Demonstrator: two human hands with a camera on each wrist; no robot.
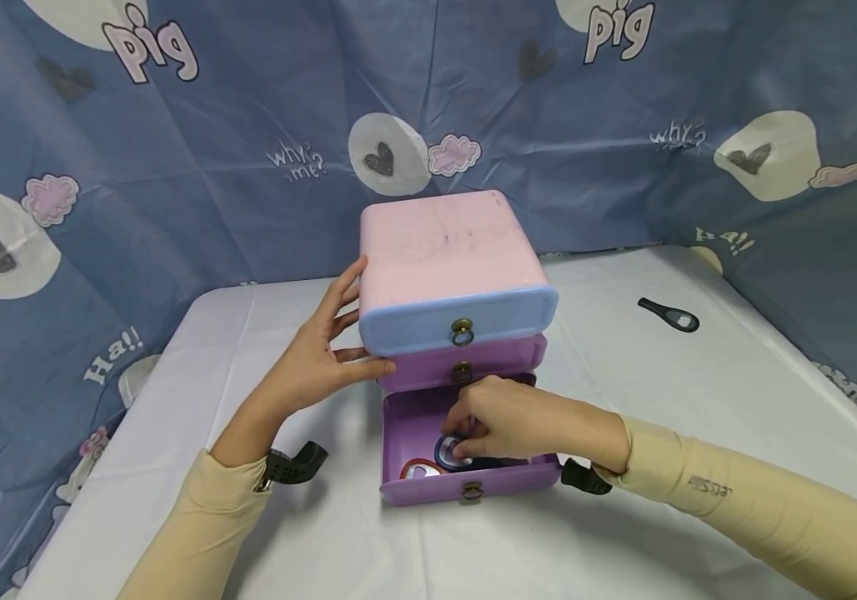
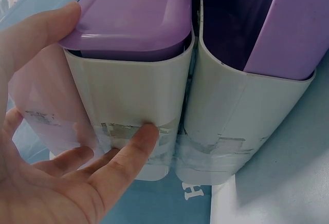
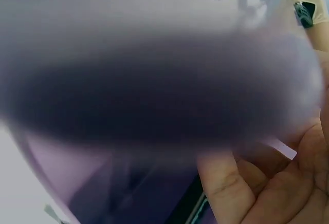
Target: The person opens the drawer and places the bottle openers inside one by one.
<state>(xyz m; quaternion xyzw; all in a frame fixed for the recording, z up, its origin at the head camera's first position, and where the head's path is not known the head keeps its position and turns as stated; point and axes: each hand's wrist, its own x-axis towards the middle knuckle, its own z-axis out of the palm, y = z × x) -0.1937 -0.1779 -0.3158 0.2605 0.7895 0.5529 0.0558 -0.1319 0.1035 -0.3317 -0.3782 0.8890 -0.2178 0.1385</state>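
Note:
A small chest of drawers (image 1: 443,250) with a pink top, a blue top drawer and two purple drawers stands mid-table. Its bottom drawer (image 1: 409,417) is pulled out. My left hand (image 1: 316,358) lies with straight fingers against the chest's left side; in the left wrist view its fingers (image 2: 128,147) press the pale side wall (image 2: 128,90). My right hand (image 1: 492,417) reaches into the open drawer and pinches a round blue-rimmed object (image 1: 445,454). Beside it lies a red-rimmed object (image 1: 417,469). The right wrist view is blurred; only my fingers (image 3: 226,188) show.
A black handled lens (image 1: 670,315) lies on the white table (image 1: 699,400) to the right of the chest. A blue patterned cloth (image 1: 173,167) hangs behind and along both sides. Black wrist straps (image 1: 297,464) sit on both forearms.

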